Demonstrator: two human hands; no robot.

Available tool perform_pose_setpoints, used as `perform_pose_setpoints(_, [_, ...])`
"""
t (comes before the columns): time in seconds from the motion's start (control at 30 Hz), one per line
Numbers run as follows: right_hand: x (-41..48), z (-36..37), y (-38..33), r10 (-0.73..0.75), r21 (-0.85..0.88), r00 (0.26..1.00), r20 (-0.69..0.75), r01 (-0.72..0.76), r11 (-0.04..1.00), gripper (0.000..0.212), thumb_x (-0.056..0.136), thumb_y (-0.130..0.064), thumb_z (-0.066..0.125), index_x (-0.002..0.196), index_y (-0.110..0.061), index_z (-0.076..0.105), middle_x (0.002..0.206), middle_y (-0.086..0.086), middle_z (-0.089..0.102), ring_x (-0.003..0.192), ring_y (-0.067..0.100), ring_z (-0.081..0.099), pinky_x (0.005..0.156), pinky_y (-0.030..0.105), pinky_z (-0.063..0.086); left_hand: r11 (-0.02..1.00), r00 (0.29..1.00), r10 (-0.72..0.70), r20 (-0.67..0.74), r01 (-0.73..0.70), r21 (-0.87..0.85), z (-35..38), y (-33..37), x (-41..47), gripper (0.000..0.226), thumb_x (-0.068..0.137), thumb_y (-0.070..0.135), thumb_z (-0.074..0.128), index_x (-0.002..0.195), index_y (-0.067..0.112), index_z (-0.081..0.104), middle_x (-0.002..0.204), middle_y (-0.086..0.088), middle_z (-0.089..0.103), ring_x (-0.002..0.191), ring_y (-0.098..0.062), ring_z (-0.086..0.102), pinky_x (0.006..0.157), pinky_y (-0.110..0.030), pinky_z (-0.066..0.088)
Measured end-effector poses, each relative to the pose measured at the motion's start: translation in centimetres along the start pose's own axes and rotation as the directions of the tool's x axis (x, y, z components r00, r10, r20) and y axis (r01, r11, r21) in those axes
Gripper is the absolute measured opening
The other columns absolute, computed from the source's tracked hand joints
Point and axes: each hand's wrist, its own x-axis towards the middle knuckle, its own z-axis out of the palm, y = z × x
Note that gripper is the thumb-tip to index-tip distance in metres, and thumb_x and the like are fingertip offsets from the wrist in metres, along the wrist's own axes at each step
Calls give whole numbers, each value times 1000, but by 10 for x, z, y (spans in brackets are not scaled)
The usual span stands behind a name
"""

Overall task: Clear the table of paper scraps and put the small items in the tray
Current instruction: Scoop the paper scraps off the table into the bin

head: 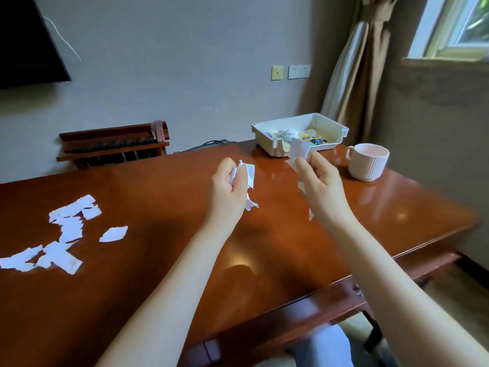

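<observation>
Table (158, 260): glossy red-brown wood with a smooth, reflective top. Its near edge carries a moulded rail; its left side is cut off by the frame.

Left-hand grip (227, 186): raised above the table centre, fingers curled round a bundle of crumpled white paper scraps (250, 176). Ragged torn ends project to the right of and below the fist. The number of pieces inside the fist cannot be determined.

Right-hand grip (320, 181): raised just right of the left, thumb and fingertips pinching one thin white paper scrap (299, 149) at its lower edge. The scrap stands upright and overlaps the tray in this view. A white sliver (311, 214) shows beside the right wrist, mostly hidden by it.

Loose paper scraps (71, 223): flat, angular white pieces scattered on the left part of the table, several overlapping, the outermost cut off at the frame edge.

Tray (341, 131): pale, rectangular, moulded plastic with raised walls, at the far right corner of the table. It contains small items (312, 136), yellow, blue and pastel; their identity is not legible.

Mug (369, 162): pale pink, ribbed wall, handle facing left, standing upright near the tray on its right
</observation>
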Motion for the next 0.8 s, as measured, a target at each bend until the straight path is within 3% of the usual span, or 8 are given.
perform_pose_setpoints(0.13, [-7, -56, 10, 30, -21, 994, -109, -32, 999, 33, 99, -19, 46, 80, 7, 46, 67, 8, 42, 58, 4, 38, 49, 8, 33, 995, 995, 41, 89, -32, -94, 59, 17, -9, 37, 97, 13, 43, 63, 19, 31, 61, -2, 30, 48, -7, 39, 41, -10, 31])
perform_pose_setpoints(0.27, [-17, -115, 20, 59, -71, 972, -227, -77, 995, 34, 99, -18, 46, 66, -17, 41, 60, -7, 40, 52, 2, 36, 48, 10, 30, 983, 977, 95, 191, -62, -172, 123, 35, -21, 37, 96, 17, 45, 62, 20, 31, 58, 4, 28, 54, -8, 32, 50, -21, 31])
perform_pose_setpoints(0.33, [-23, -144, 29, 63, -103, 959, -275, -95, 990, 37, 99, -17, 47, 64, -20, 38, 58, -9, 38, 50, 2, 35, 49, 12, 30, 979, 966, 111, 235, -65, -196, 154, 46, -30, 38, 96, 14, 45, 62, 22, 30, 58, 5, 27, 54, -7, 32, 51, -19, 30])
perform_pose_setpoints(0.47, [-36, -195, 54, 103, -100, 926, -364, -148, 984, 38, 99, -17, 48, 62, -21, 37, 50, -13, 38, 46, 2, 34, 47, 11, 28, 962, 935, 164, 314, -81, -263, 212, 63, -48, 39, 95, 15, 46, 62, 29, 30, 59, 10, 32, 56, -10, 38, 48, -10, 30])
perform_pose_setpoints(0.57, [-46, -229, 72, 121, -102, 893, -434, -182, 978, 40, 98, -15, 48, 61, -20, 34, 46, -15, 37, 46, 3, 31, 47, 12, 27, 956, 904, 174, 390, -61, -286, 254, 73, -67, 36, 96, 14, 45, 64, 27, 34, 63, 6, 36, 59, -12, 39, 52, -17, 35])
perform_pose_setpoints(0.67, [-57, -261, 93, 146, -120, 858, -492, -233, 965, 38, 97, -15, 49, 62, -17, 35, 52, -11, 36, 50, 3, 30, 49, 17, 27, 955, 873, 203, 443, -76, -287, 291, 83, -89, 38, 97, 14, 44, 63, 27, 34, 58, 6, 35, 54, -10, 40, 47, -11, 34])
perform_pose_setpoints(0.8, [-77, -300, 125, 200, -97, 805, -559, -303, 948, 36, 95, -15, 49, 63, -16, 34, 54, -8, 36, 51, 6, 28, 51, 21, 26, 951, 824, 228, 518, -74, -300, 341, 86, -116, 33, 96, 19, 44, 65, 11, 39, 58, 2, 34, 56, -11, 36, 49, -24, 34])
